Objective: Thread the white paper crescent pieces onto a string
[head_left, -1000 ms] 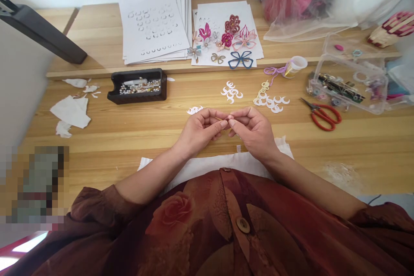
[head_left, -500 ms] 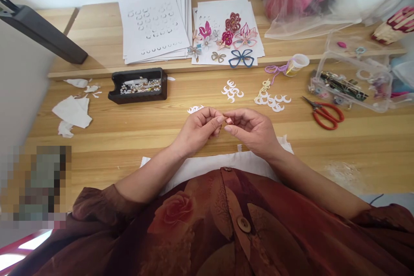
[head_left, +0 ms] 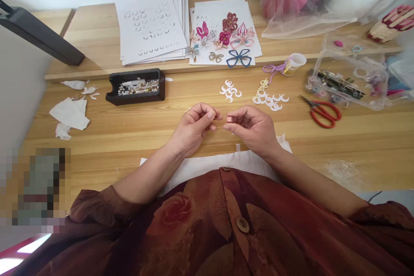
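My left hand is closed in a pinch, thumb against forefinger, over the middle of the desk. Whatever lies between those fingertips is too fine to make out. Facing it across a narrow gap, my right hand has its fingers curled round a small shiny copper-coloured piece, mostly hidden in the grip. Just beyond the hands lie white paper crescents in a small cluster. More crescents are spread farther right, beside a yellow cord.
A black tray of beads stands at left, near torn white paper. Red-handled pliers and a clear plastic box are at right. Wire-and-thread flowers lie on paper sheets along the raised shelf.
My hands have drawn apart: the fingertips were touching and now a small gap separates them. My left hand has shifted left. The copper-coloured piece stays in my right hand.
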Demonstrator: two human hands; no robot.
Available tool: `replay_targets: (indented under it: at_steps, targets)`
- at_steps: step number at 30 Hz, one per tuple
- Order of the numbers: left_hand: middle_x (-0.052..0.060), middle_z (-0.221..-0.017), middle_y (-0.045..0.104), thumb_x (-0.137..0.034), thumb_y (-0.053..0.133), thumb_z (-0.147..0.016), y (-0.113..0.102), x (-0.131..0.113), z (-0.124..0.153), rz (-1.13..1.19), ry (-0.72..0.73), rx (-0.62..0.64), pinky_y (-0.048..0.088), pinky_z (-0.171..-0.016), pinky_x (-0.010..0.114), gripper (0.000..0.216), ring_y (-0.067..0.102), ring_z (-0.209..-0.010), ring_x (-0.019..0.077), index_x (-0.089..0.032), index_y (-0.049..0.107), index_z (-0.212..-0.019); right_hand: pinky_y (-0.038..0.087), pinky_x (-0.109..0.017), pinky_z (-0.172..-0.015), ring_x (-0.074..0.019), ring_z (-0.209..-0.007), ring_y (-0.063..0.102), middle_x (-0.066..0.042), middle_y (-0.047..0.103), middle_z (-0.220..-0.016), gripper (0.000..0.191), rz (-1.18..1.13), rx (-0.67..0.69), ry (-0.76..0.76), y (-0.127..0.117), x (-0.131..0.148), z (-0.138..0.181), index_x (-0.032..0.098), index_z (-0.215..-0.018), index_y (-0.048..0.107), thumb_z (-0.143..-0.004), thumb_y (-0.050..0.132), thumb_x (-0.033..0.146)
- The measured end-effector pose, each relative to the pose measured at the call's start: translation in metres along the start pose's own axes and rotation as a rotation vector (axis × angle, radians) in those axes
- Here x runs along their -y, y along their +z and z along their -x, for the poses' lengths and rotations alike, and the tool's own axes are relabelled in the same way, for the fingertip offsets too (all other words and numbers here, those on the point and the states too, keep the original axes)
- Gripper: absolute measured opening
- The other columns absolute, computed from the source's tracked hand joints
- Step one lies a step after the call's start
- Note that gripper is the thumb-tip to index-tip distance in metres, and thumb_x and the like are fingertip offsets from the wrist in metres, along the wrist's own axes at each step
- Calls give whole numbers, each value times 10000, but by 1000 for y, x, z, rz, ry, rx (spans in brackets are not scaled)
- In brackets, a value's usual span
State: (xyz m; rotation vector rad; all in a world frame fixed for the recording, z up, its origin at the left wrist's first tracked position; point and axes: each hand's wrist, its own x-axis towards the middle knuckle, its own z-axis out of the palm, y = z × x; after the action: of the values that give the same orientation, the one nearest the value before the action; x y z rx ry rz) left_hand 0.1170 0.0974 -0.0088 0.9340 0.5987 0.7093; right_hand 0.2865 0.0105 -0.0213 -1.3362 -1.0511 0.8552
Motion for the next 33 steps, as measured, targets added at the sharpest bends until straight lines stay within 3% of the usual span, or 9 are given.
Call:
replay_targets:
  at_steps: [3,8,13,19,26,33]
  targets:
    - [17,-968,668,-401,935,-752,4,3,1,57,5,-23,500,-594,156,392,671,-816,93,-161,631,-812,574,-314,-696,-159,-768,700,-13,779,-865,272,-8,-1,18,1,-2,0,223,-872,732,-741,915,376]
    - [-15,-776,654,-445,889,-802,4,1,1,21,-47,16,387,-445,147,413,564,-591,62,-174,580,-841,571,-313,-675,-171,-764,721,-19,791,-857,253,42,1,-14,2,-1,2,223,-867,739,-745,913,361]
    - [-30,-708,626,-435,907,-775,7,-6,3,-8,-92,5,322,-439,136,442,485,-539,45,-170,560,-841,540,-285,-613,-158,-734,706,-17,799,-857,127,190,51,-130,0,4,3,224,-900,777,-804,855,256]
    - [-41,-677,599,-428,912,-765,6,-12,2,-10,-106,48,235,-440,139,449,391,-494,24,-166,552,-826,568,-284,-643,-163,-777,733,-12,812,-908,159,216,133,-245,-5,6,1,245,-993,803,-851,790,174]
    - [-23,-680,632,-459,926,-728,3,-21,1,-146,-120,44,226,-440,176,456,380,-473,28,-160,593,-819,576,-283,-655,-153,-766,712,-11,793,-885,232,302,101,-441,-8,9,0,259,-1045,804,-896,710,108]
    - [-3,-711,674,-373,876,-773,1,-26,6,-437,-85,85,346,-524,221,289,478,-563,69,-153,775,-931,594,-300,-662,-161,-801,722,-28,815,-957,207,318,80,-457,-6,10,0,268,-1051,812,-928,700,145]
